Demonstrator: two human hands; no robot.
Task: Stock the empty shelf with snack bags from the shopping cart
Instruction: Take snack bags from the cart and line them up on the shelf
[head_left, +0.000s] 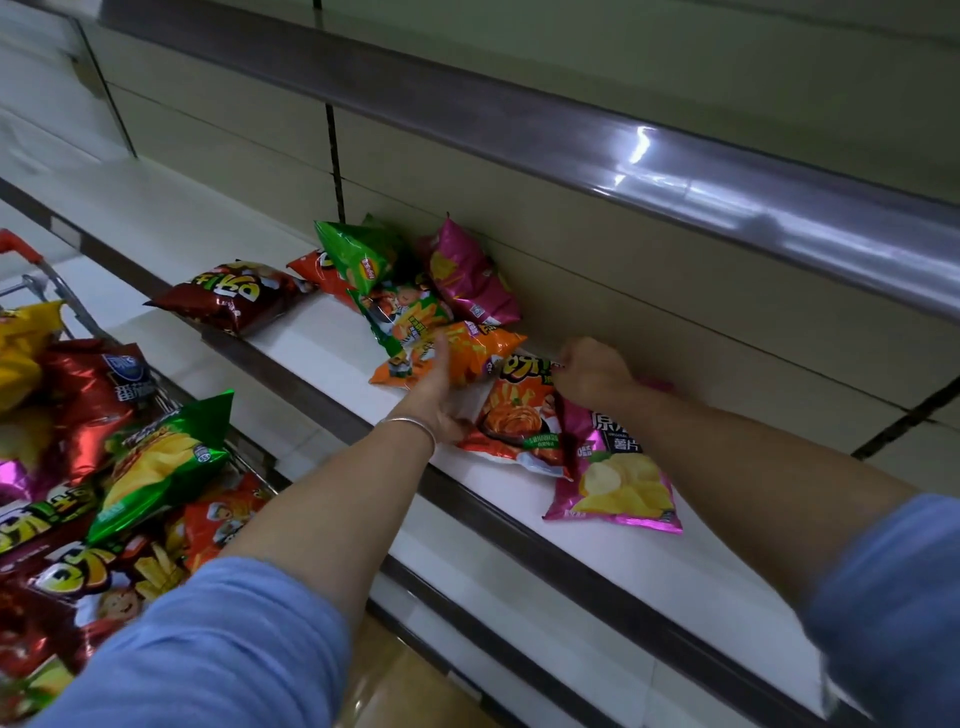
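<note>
While both arms reach over the shelf (322, 353):
Left hand (434, 400): fingers curled under the orange snack bag (467, 358), holding it.
Right hand (589, 371): fingers closed, pinching the red snack bag (519, 415) by its top edge.
Pink chip bag (615, 478): flat on shelf, under right forearm.
Shopping cart (57, 296): left, heaped with bags.

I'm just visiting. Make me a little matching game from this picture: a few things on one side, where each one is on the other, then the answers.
Things:
1. dark red bag
2. pink chip bag
3. yellow bag
4. bracelet

Places:
A. in the shopping cart
B. on the left wrist
C. alone at the shelf's left
D. under the right forearm

Pairs: 1-C, 2-D, 3-A, 4-B
</note>
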